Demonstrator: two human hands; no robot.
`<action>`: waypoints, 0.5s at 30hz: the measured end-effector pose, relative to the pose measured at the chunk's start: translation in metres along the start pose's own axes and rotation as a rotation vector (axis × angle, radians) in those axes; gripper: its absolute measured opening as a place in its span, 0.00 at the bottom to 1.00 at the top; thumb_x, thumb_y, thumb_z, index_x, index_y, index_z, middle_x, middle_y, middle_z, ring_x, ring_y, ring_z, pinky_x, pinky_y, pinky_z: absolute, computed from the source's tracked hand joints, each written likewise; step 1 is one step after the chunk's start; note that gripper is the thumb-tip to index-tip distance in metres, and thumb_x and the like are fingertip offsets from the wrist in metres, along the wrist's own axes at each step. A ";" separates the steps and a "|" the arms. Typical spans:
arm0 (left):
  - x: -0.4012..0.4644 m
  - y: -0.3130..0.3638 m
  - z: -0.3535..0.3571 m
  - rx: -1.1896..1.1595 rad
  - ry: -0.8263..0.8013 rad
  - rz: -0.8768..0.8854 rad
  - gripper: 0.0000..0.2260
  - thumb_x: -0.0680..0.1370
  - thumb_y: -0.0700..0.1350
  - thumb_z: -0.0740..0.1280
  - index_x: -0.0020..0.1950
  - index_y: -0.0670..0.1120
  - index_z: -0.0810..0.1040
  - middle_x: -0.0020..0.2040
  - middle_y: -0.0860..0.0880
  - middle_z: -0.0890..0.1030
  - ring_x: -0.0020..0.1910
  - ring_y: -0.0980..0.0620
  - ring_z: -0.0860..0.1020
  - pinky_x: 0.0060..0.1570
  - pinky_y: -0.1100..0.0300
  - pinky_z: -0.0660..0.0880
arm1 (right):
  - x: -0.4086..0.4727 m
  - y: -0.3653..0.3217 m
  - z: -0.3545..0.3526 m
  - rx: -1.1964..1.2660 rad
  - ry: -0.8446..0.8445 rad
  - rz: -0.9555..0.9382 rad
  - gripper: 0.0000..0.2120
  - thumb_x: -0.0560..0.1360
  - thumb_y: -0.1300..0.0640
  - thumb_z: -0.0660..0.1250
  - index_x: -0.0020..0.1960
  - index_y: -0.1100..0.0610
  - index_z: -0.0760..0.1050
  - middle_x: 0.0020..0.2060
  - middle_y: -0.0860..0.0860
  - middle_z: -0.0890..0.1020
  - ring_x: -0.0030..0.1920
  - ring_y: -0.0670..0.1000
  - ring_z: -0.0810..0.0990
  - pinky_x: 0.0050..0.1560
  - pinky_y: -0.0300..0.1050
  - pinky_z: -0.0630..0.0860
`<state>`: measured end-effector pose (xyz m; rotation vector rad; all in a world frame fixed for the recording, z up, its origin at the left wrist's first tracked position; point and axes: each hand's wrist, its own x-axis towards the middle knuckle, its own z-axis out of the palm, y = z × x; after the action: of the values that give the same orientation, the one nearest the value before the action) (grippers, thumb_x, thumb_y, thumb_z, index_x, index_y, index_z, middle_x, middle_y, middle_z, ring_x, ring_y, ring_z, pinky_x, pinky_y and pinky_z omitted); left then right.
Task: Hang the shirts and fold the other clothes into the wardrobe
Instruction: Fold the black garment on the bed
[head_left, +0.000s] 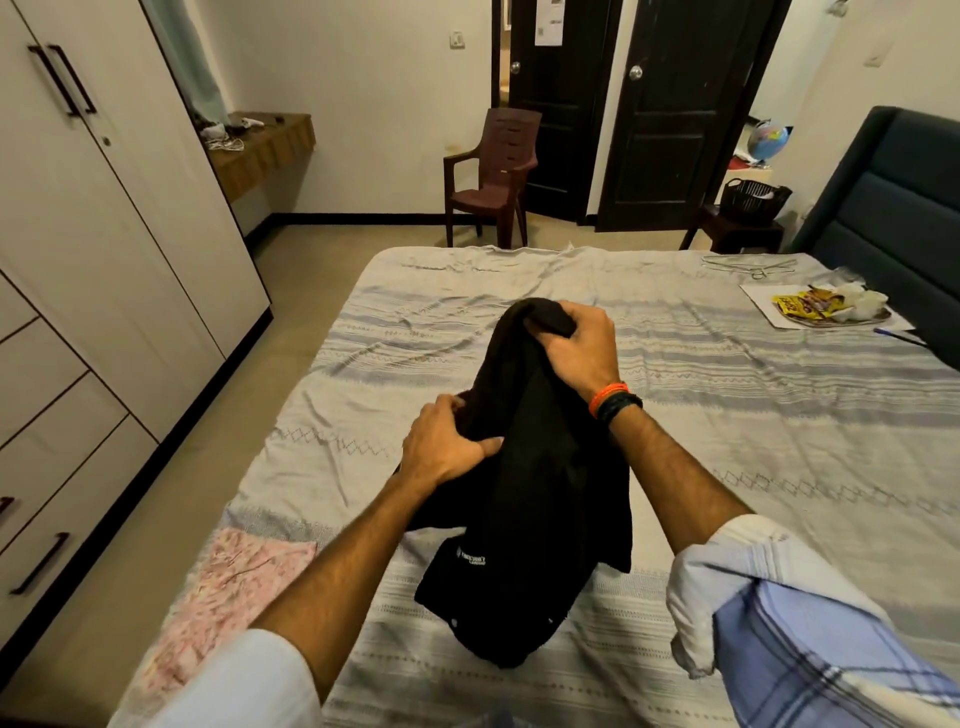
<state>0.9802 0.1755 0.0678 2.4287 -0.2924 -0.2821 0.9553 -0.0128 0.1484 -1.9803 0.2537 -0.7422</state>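
The pink garment (228, 597) is cut off below; small white print on the black garment (524, 467) is unreadable.

Bed (727, 415) fills centre and right of frame; garment (524, 493) at its middle. Wardrobe (104, 234) along left edge. Chair (491, 174) and doors (675, 104) at top centre, behind bed. Tray (831, 317) on bed, upper right; headboard (893, 208) beyond it.

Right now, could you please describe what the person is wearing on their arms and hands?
Both hands are bare, with no gloves or rings visible. The right wrist carries an orange band beside a dark braided band. The right sleeve is rolled up, blue with dark check lines and a white lining. The left sleeve is plain pale cloth, also pushed up.
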 end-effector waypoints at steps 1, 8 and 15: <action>-0.002 -0.004 0.007 0.021 0.013 -0.022 0.38 0.63 0.66 0.74 0.67 0.49 0.70 0.62 0.49 0.76 0.60 0.47 0.76 0.61 0.46 0.75 | 0.000 -0.004 0.000 0.034 -0.001 0.008 0.04 0.73 0.59 0.74 0.47 0.57 0.84 0.38 0.46 0.84 0.41 0.45 0.81 0.44 0.41 0.79; 0.024 0.015 -0.035 -0.218 0.376 -0.071 0.12 0.83 0.46 0.59 0.59 0.41 0.77 0.57 0.40 0.80 0.58 0.39 0.76 0.53 0.54 0.70 | 0.005 0.003 -0.027 0.045 0.090 0.076 0.07 0.74 0.54 0.74 0.48 0.57 0.84 0.41 0.50 0.85 0.44 0.51 0.83 0.49 0.49 0.81; 0.042 0.059 -0.079 -0.323 0.461 0.198 0.09 0.82 0.46 0.61 0.45 0.44 0.76 0.43 0.50 0.79 0.47 0.47 0.77 0.44 0.58 0.68 | 0.002 0.021 -0.034 -0.608 -0.115 0.195 0.22 0.72 0.49 0.73 0.61 0.57 0.74 0.53 0.59 0.82 0.56 0.62 0.79 0.55 0.52 0.76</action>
<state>1.0340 0.1666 0.1598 2.0529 -0.2534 0.2959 0.9390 -0.0490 0.1427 -2.5106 0.6540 -0.4493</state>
